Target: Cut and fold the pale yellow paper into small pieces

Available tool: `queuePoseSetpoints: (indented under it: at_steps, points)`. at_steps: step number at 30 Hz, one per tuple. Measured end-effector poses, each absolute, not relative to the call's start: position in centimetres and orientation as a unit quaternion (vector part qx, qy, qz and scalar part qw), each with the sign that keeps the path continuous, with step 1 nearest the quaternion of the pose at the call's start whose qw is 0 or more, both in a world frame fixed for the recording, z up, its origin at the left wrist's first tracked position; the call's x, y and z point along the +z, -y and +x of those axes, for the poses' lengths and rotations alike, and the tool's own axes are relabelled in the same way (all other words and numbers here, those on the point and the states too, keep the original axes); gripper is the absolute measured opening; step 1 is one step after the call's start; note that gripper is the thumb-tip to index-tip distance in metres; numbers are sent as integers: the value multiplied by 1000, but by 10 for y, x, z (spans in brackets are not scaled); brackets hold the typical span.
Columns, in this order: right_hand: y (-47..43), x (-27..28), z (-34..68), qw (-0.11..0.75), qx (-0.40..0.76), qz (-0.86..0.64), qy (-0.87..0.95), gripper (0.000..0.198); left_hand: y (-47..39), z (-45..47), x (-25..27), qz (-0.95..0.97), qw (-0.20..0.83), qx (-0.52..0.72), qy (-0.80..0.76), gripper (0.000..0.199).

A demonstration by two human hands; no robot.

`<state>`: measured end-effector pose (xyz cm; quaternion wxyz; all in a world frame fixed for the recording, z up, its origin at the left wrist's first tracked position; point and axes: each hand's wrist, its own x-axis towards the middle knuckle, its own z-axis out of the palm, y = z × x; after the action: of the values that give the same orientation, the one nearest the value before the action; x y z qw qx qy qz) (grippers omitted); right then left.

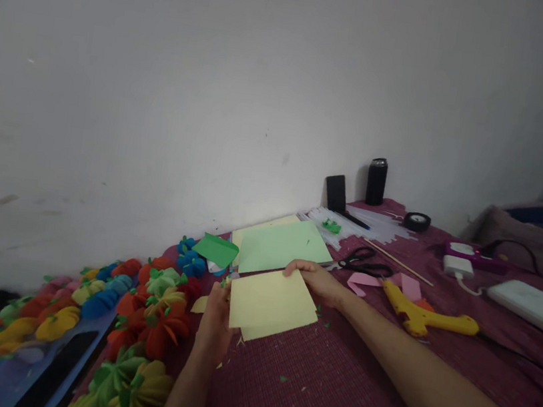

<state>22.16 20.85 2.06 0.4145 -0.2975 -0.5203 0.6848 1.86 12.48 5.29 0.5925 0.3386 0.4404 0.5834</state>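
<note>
Two slightly offset sheets of pale yellow paper (pixel 272 305) are held above the table. My right hand (pixel 313 282) grips their upper right edge, fingertips on the top face. At the left edge, my left hand (pixel 216 317) is closed on the paper, with its fingers partly hidden. A small yellow paper piece (pixel 199 304) lies beside the left hand. Just beyond the sheets is a stack of larger paper with a light green sheet (pixel 286 246) on top. Black-handled scissors (pixel 367 263) lie right of the stack, their blades partly covered.
Many colourful paper pumpkins (pixel 165 330) crowd the left side. A yellow glue gun (pixel 425 316), pink paper strips (pixel 408 287), a wooden stick (pixel 399 262) and a white power bank (pixel 534 308) lie right. Glue sticks (pixel 384 229), a black can (pixel 376 181) and tape (pixel 416 221) stand near the wall.
</note>
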Motion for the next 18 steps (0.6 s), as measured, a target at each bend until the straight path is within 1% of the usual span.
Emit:
queuePoseSetpoints:
  at_steps: [2,4,7,9,12,15,18]
  points:
    - [-208,20,221,414,684,-297,522,18,-125,20,49,344,615,563,-432,51]
    - [-206,20,219,408,684,-296,527,18,-126,20,42,345,626,552,-430,47]
    - [-203,21,218,397,684,-295,536,17,-129,17,35,346,612,549,-452,38]
    - [-203,21,218,394,685,-292,539,17,-131,15,33,355,607,547,-453,35]
    - [-206,22,218,403,704,-276,516,28,-132,12,34,365,600,560,-439,37]
    - [-208,22,219,383,731,-281,490,35,-133,10,35,371,577,576,-445,39]
    - [-207,21,219,365,706,-290,533,40,-134,8,34,383,562,583,-446,38]
